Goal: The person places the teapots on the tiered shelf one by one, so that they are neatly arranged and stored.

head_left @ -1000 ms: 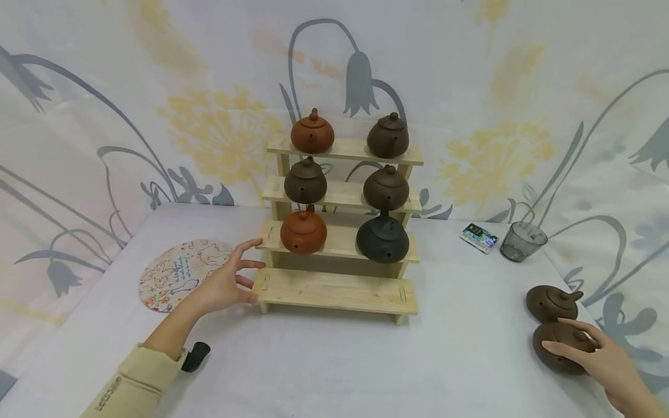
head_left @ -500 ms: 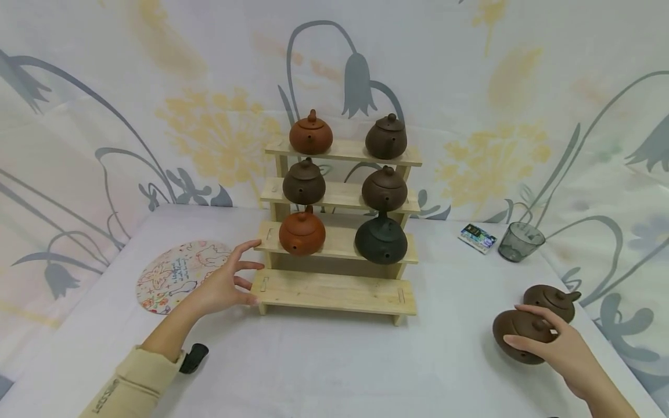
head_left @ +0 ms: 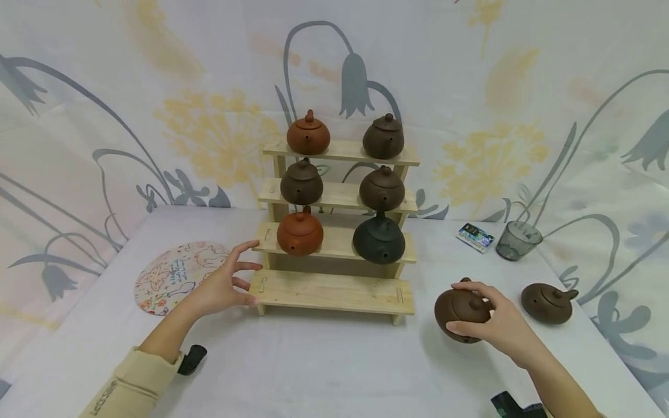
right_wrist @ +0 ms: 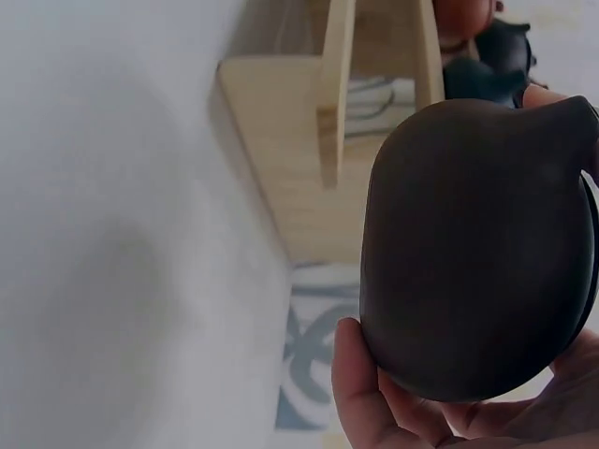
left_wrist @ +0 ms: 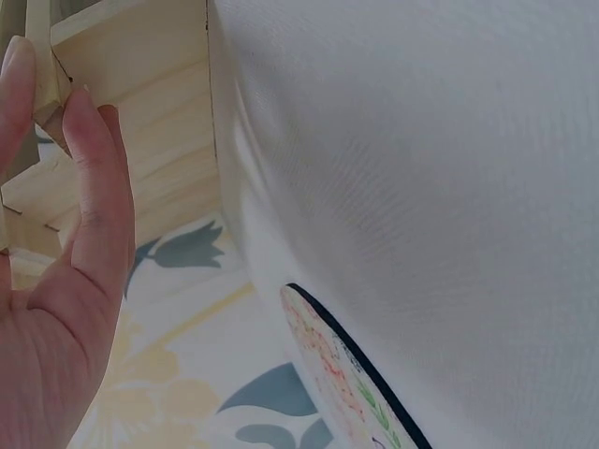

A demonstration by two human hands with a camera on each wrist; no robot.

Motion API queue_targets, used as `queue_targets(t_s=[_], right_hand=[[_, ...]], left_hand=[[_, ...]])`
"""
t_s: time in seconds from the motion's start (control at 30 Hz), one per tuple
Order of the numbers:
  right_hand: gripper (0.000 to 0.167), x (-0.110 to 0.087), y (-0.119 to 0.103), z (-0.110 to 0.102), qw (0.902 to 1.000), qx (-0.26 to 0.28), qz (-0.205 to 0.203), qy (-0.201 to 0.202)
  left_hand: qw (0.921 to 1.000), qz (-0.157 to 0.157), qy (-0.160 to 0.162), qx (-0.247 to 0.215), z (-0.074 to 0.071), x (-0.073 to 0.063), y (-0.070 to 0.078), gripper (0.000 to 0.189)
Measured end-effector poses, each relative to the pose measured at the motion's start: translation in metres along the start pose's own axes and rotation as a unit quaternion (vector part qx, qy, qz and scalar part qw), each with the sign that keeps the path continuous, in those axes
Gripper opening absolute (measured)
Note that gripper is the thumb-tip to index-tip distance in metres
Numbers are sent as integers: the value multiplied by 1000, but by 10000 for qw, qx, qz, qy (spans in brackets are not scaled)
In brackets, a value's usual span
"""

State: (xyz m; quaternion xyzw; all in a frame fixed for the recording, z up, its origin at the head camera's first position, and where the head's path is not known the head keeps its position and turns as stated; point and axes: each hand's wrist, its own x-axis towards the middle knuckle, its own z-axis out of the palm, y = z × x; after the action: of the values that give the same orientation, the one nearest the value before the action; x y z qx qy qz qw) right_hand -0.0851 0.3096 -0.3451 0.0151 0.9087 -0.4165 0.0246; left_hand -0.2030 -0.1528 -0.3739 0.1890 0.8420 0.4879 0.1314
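Note:
My left hand [head_left: 222, 287] holds the left end of a stepped wooden display stand [head_left: 334, 289], fingers spread along its side. The left wrist view has a board corner [left_wrist: 51, 98] between thumb and finger. To the right of the stand, my right hand [head_left: 502, 322] grips a dark brown teapot [head_left: 457, 310] round its body, lid knob upward. The teapot's smooth side [right_wrist: 477, 253] fills much of the right wrist view. Several teapots stand on the three upper steps, among them a reddish one [head_left: 300, 233] and a dark green one [head_left: 380, 241]. The lowest step bears none.
Another brown teapot [head_left: 547, 303] sits on the white table at the right. Behind it are a grey glass cup [head_left: 517, 241] and a small colourful box [head_left: 475, 237]. A round patterned mat [head_left: 167, 278] lies left of the stand. A floral cloth [head_left: 209, 87] hangs behind.
My right hand has lifted the brown teapot away from beside the other one and carried it left towards the stand. The left hand has stayed at the stand's end.

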Motion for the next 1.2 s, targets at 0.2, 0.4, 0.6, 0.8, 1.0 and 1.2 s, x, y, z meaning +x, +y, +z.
queue_targets(t_s=[0.2, 0.4, 0.6, 0.8, 1.0, 1.2], right_hand=[[62, 11, -20, 19, 9980, 332, -509, -196], [61, 21, -38, 39, 9944, 460, -829, -466], [60, 31, -55, 60, 9875, 616, -1204, -813], [61, 44, -72, 85, 9809, 653, -1497, -1052], [60, 59, -91, 109, 9778, 650, -1628, -1147], [59, 76, -104, 133, 9721, 769, -1837, -1241]], left_hand=[[9999, 96, -18, -44, 0, 0, 2, 108], [10000, 6, -10, -12, 1, 0, -1, 107], [10000, -16, -13, -6, 1, 1, -3, 107], [10000, 0, -11, -39, 0, 1, -2, 107], [9999, 105, -18, -31, -1, 0, 0, 107], [9999, 88, -34, -71, -1, -1, -1, 107]])
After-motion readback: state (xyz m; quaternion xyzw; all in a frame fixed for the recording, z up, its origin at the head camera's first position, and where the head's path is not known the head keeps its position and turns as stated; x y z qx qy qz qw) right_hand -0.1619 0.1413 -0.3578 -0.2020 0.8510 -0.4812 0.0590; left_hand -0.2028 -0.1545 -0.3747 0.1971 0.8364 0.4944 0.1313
